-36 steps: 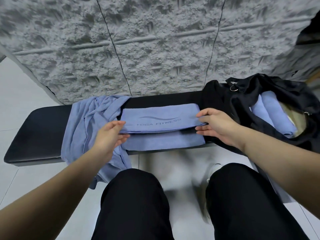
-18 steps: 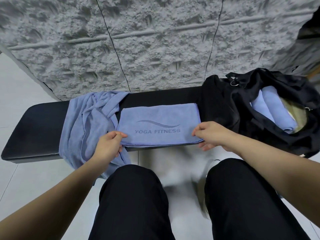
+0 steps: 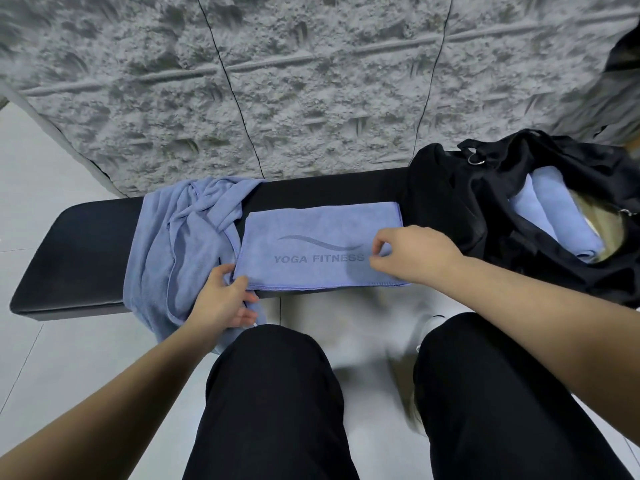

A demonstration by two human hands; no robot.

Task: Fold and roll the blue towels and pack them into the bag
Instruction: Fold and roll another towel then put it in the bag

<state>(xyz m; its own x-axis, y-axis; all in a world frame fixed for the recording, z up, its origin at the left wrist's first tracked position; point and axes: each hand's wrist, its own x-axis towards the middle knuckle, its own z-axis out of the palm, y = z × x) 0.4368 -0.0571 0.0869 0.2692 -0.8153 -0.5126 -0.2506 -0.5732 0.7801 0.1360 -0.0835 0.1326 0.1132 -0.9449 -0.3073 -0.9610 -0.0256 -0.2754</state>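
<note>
The folded towel, blue with "YOGA FITNESS" printed under a wave mark, lies flat on the black bench, its near hem running along the bench's front edge. The left hand is at the towel's near left corner, thumb on top of the cloth and fingers curled beneath, gripping that corner right at the front edge. The right hand is over the towel's right end, thumb and forefinger pinching a small bit of the cloth just past the last letters of the print, the other fingers curled

Touching the folded towel's left side is a loose towel, crumpled and twisted, covering the bench from back edge to front and hanging down over the front edge beside the left hand. At the bench's right end sits the black bag, open, its side close against the towel's right end and just behind the right hand. Inside it two rolled towels lie side by side. A rough grey wall stands behind the bench's back edge

Both forearms reach forward from the lower corners, bare, over knees in black trousers, the left wrist low by the front edge, the right one raised above the cloth
</note>
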